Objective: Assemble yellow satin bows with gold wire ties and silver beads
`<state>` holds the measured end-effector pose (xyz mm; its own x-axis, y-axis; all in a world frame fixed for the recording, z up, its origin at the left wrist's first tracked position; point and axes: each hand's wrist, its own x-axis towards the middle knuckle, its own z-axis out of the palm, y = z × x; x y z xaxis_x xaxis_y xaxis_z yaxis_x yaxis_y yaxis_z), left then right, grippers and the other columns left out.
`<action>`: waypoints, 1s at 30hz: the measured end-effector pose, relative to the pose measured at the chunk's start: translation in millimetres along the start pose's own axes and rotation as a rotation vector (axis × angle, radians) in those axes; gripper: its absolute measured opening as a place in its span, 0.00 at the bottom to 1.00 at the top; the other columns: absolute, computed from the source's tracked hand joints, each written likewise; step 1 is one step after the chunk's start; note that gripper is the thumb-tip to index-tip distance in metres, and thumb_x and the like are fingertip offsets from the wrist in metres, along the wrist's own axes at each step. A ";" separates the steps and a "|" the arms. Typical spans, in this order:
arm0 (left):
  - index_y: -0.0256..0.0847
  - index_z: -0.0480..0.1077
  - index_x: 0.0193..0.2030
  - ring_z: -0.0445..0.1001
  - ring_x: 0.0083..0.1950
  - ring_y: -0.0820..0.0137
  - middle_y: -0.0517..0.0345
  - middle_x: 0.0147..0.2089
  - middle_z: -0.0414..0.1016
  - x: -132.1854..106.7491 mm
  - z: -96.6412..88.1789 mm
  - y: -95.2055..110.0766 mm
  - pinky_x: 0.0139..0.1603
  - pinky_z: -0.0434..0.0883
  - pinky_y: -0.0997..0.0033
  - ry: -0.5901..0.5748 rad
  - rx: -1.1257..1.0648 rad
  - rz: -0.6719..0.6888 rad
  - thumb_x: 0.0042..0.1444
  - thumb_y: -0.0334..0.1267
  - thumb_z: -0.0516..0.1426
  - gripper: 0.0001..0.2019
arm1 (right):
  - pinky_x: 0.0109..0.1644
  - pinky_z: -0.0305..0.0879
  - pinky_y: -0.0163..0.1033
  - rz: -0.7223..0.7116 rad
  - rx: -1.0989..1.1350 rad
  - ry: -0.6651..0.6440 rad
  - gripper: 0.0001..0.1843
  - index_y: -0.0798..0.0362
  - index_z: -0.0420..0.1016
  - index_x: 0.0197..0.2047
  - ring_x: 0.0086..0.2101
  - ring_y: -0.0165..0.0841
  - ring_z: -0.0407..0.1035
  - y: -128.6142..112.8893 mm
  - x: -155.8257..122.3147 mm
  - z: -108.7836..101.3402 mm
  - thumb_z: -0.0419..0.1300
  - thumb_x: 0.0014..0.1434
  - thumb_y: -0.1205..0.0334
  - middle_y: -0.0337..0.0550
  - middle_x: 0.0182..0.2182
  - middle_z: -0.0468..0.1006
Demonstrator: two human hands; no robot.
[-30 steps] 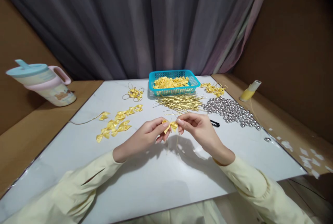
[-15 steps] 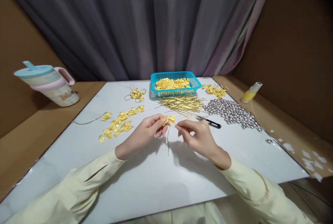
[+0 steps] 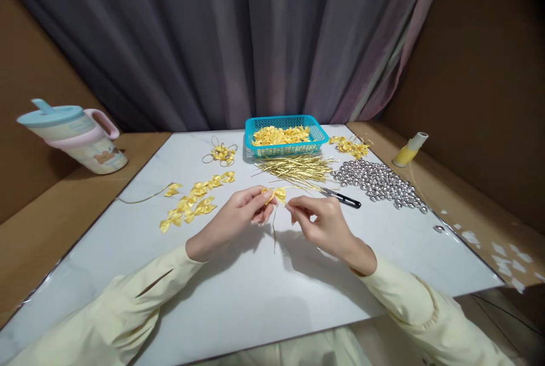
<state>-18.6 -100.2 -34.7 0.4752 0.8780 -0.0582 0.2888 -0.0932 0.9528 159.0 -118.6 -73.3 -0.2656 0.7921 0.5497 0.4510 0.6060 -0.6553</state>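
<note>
Above the middle of the table, my left hand (image 3: 247, 207) pinches a yellow ribbon bow (image 3: 279, 194) between thumb and fingers. From beneath the bow a thin gold cord (image 3: 275, 235) dangles toward the tabletop. Just right of the bow, my right hand (image 3: 317, 215) is closed in a pinch, thumb against forefinger; whatever lies between those fingertips is too small to make out. Beyond the hands is a heap of gold cords (image 3: 298, 168), with black-handled snips (image 3: 347, 200) at its near right side. Several more yellow bows (image 3: 187, 203) lie in rows left of my left hand.
A turquoise basket (image 3: 251, 147) of yellow bows stands at the back. Silver beads (image 3: 374, 181) are piled on the right, near a yellow thread spool (image 3: 406, 153). Finished-looking bow clusters (image 3: 223, 153) lie at the back. A lidded tumbler (image 3: 89, 139) stands far left.
The view has shifted very slightly. Both hands keep their pinched grips by the bow, with hardly any visible movement.
</note>
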 end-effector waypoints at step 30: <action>0.38 0.59 0.28 0.57 0.26 0.76 0.65 0.24 0.58 -5.2 3.5 -3.6 0.31 0.58 0.74 0.064 0.090 0.206 0.64 0.41 0.45 0.14 | 0.24 0.58 0.29 0.011 0.170 0.073 0.09 0.56 0.69 0.31 0.19 0.24 0.60 -3.8 -5.6 12.5 0.50 0.60 0.65 0.37 0.19 0.69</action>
<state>-19.2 -106.1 -39.0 0.4793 0.8637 0.1560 0.2658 -0.3123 0.9120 148.1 -124.4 -80.4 -0.1965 0.7950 0.5740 0.3010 0.6060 -0.7363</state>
